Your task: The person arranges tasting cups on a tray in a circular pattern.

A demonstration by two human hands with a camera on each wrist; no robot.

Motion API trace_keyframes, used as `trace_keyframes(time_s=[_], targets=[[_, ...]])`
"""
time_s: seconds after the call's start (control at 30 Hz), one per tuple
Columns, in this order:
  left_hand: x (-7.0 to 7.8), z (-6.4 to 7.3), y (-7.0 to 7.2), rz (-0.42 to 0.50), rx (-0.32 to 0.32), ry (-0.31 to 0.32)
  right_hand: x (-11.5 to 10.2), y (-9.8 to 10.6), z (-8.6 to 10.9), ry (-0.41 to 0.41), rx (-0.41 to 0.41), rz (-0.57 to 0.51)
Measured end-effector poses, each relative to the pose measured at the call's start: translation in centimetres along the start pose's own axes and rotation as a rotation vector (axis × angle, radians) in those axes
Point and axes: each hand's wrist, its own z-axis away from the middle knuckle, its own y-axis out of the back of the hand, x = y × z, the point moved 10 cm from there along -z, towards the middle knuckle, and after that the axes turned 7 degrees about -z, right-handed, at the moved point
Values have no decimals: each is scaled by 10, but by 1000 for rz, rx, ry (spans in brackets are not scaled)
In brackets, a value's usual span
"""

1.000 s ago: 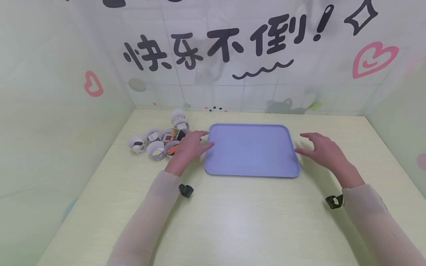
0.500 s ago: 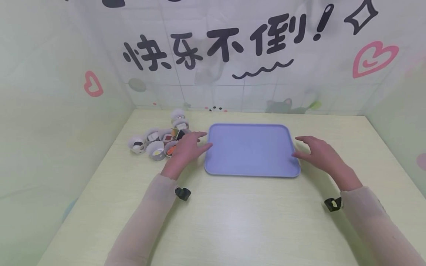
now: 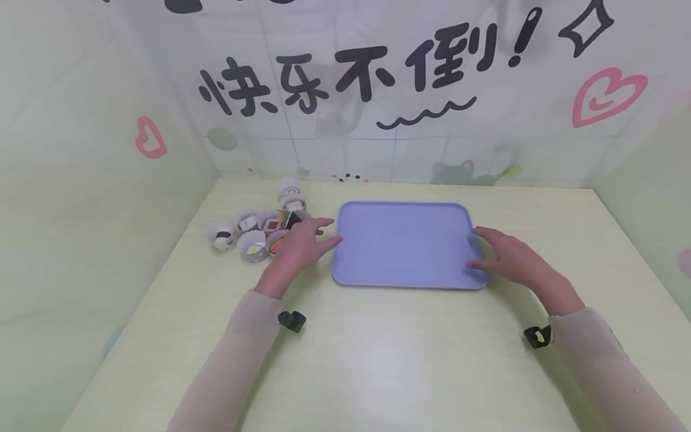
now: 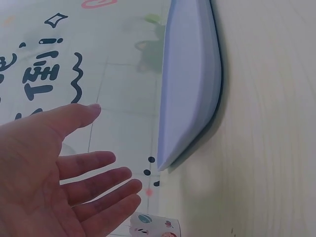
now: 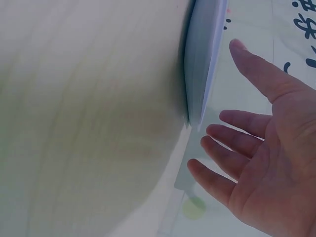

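A shallow lavender tray (image 3: 405, 246) with rounded corners lies on the pale wooden table. My left hand (image 3: 299, 247) hovers at the tray's left side, fingers spread and holding nothing. In the left wrist view its palm shows bare, with the tray's edge (image 4: 210, 94) past the thumb. On the opposite side, my right hand (image 3: 510, 257) reaches over the tray's right edge in the head view, thumb and fingers apart. The right wrist view has that palm bare too, the tray's side (image 5: 201, 64) beyond the fingers.
Several small paper cups of sushi-like pieces (image 3: 252, 245) cluster left of the tray, partly behind my left hand. One patterned cup (image 4: 155, 226) shows below the fingers in the left wrist view. A printed white curtain (image 3: 345, 150) hangs behind the table (image 3: 388, 360).
My right hand has moved left and toward me, over the tray's right edge. My left hand has drawn slightly left and down. The tray and cups have stayed in place.
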Motion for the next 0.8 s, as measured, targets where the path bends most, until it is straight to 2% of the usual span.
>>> trace_keyframes(time_s=[0.23, 0.47, 0.8], targets=[[-2, 4, 3, 21, -1, -5, -4, -7, 0, 0, -36, -7], [-8, 10, 8, 7, 8, 24, -8, -12, 1, 29, -52, -14], [-8, 15, 13, -5, 38, -13, -11, -17, 1, 70, -49, -32]])
